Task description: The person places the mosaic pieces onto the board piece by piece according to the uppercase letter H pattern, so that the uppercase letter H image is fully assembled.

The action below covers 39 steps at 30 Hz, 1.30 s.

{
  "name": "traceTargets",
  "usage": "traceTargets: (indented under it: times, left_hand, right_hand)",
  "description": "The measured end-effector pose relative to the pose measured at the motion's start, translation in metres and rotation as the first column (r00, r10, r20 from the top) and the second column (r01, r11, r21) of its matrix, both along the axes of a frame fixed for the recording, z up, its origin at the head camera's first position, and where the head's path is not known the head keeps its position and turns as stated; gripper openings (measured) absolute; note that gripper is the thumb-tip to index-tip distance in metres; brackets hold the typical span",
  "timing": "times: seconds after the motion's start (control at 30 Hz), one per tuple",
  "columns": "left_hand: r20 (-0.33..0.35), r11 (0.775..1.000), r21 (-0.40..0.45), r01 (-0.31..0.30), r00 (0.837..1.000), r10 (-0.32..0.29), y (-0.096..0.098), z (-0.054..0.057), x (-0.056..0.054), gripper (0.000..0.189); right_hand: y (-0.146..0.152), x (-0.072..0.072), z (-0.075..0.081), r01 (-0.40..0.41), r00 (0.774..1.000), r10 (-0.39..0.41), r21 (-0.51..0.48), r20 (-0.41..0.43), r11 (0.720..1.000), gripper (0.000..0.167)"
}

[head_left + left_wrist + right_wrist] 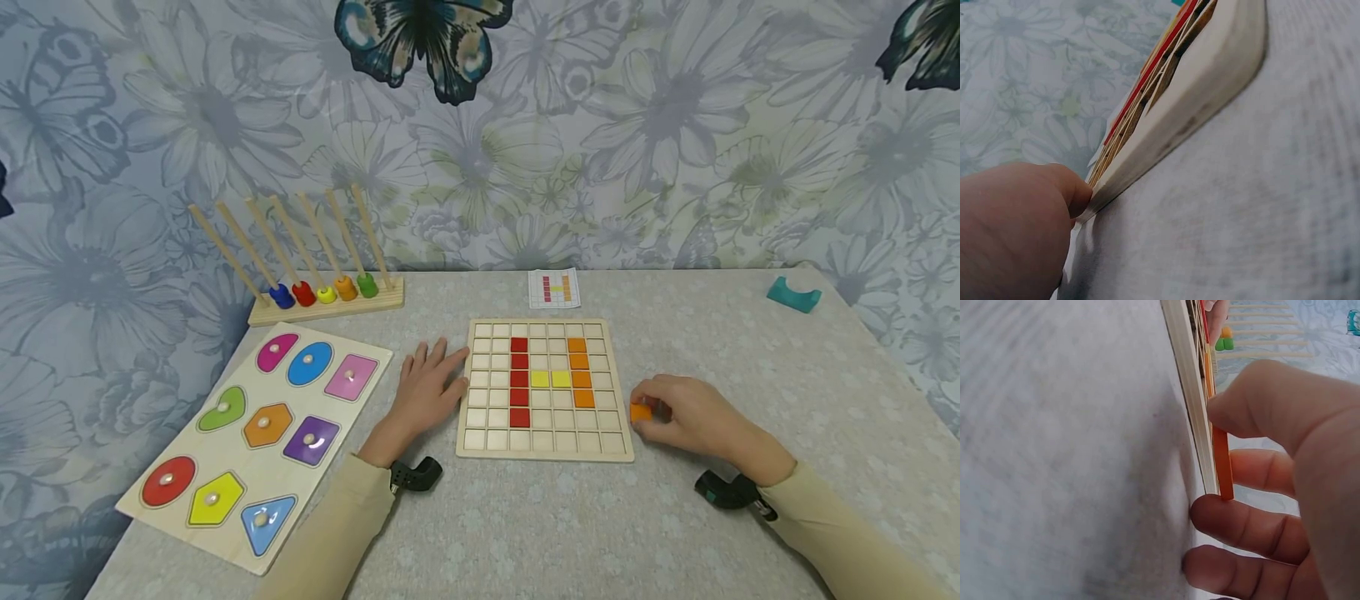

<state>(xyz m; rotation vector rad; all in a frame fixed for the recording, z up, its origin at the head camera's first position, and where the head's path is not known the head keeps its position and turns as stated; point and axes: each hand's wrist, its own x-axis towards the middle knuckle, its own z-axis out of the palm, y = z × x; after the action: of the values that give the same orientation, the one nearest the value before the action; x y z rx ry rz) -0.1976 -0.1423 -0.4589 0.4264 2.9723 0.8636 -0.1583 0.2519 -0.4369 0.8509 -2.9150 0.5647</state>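
A wooden grid board lies in front of me, holding a column of red tiles, two yellow tiles and a column of several orange tiles. At the board's left edge my left hand rests with fingers spread; the left wrist view shows a digit touching the rim. My right hand pinches an orange square tile between thumb and fingers, just beyond the board's right edge. Behind the board lies a small printed card with a similar coloured pattern.
A wooden shape puzzle board with knobbed pieces lies at the left. Behind it stands a rack with upright pegs and several coloured beads. At the far right back is a teal curved piece. A patterned wall borders the table.
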Motion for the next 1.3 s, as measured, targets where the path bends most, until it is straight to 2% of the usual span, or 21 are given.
traceTargets:
  times: [0.53,0.87,1.07,1.3]
  left_hand:
    - [0.004,1.0,0.005,-0.004,1.0,0.004,0.0,0.0,0.002,0.053]
    - [0.0,1.0,0.0,-0.002,1.0,0.002,-0.001,-0.001,0.0,0.053]
    - [0.003,1.0,0.004,-0.004,1.0,0.004,-0.002,-0.001,0.0,0.053]
    - [0.003,1.0,0.003,0.001,1.0,-0.001,-0.001,0.0,0.0,0.053]
  right_hand:
    - [-0.001,0.0,0.0,0.003,1.0,-0.003,0.018,0.012,1.0,0.016]
    - [-0.004,0.0,0.008,0.011,1.0,-0.011,0.012,0.016,1.0,0.016]
    - [-0.01,-0.002,0.011,-0.015,1.0,0.015,0.007,0.013,1.0,0.015]
    - [-0.021,-0.005,0.014,-0.052,0.998,0.052,0.02,0.021,0.998,0.022]
